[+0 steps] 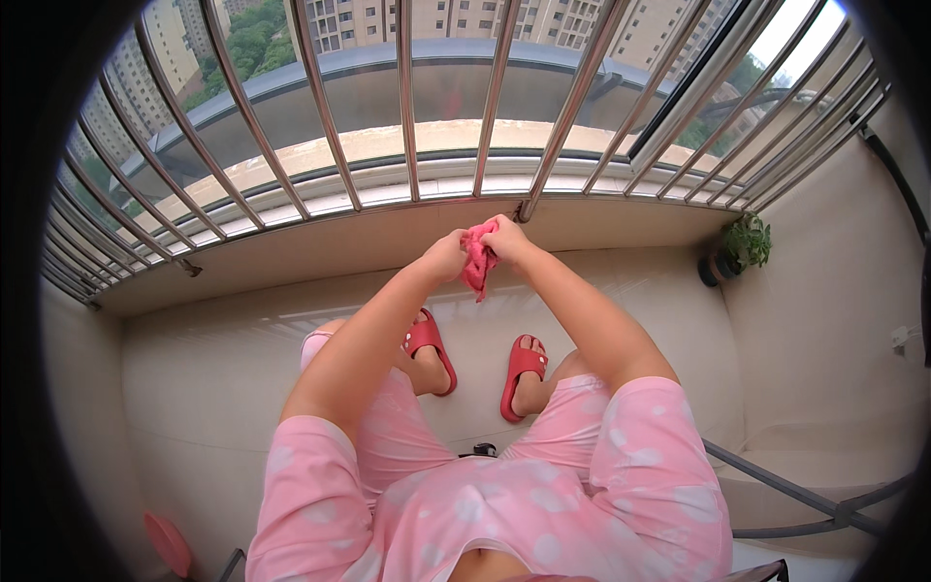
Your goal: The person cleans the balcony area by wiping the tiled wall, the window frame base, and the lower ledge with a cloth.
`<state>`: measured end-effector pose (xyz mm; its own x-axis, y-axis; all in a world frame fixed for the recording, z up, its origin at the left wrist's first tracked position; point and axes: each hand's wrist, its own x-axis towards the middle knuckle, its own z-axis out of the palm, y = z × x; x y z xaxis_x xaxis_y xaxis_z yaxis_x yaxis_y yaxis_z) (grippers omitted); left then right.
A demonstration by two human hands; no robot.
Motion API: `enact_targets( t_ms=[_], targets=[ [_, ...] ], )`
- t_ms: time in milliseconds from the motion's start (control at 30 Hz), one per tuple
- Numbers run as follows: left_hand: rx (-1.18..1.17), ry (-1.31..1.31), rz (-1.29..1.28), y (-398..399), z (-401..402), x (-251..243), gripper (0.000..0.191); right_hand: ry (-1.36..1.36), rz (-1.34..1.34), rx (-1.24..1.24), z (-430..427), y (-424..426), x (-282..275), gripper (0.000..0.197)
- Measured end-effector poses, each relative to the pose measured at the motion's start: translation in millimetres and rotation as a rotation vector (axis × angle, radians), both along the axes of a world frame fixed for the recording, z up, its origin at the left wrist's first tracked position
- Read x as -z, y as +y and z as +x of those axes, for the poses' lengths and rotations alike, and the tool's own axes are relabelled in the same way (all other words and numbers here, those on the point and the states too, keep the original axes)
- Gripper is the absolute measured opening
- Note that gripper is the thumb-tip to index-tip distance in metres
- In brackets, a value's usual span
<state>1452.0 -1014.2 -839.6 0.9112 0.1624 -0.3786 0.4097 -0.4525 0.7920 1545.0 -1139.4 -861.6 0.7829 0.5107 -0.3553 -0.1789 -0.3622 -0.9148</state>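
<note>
A bunched pink cloth (478, 268) hangs between my two hands, in front of the low wall under the window. My left hand (445, 256) grips its left side. On the other side, my right hand (507, 238) pinches the cloth near its top, thumb pressed on it. The lower corner of the cloth dangles free over the floor. Just beyond my hands run the metal railing bars (407, 109), which neither hand appears to touch.
Tiled floor (218, 385) lies beneath me, with my feet in red slippers (522, 378). A potted plant (747, 240) stands in the right corner. Grey metal tubing (785, 484) crosses at lower right. A pink plastic item (169, 542) sits at lower left.
</note>
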Motion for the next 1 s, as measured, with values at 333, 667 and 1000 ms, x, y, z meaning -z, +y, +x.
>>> enact_targets(
  t_ms=[333,667,1000],
  targets=[
    [0.493,-0.012,0.643,-58.0,38.2,22.2,0.058,0.028,0.168,0.543,32.2,-62.1,75.9,0.025],
    [0.397,0.056,0.820,-62.0,59.9,88.3,0.059,0.113,0.669,1.058,84.7,-49.3,110.6,0.028],
    [0.464,0.116,0.870,-64.4,97.7,116.2,0.056,0.054,0.885,0.955,112.9,-31.6,129.0,0.020]
  ],
)
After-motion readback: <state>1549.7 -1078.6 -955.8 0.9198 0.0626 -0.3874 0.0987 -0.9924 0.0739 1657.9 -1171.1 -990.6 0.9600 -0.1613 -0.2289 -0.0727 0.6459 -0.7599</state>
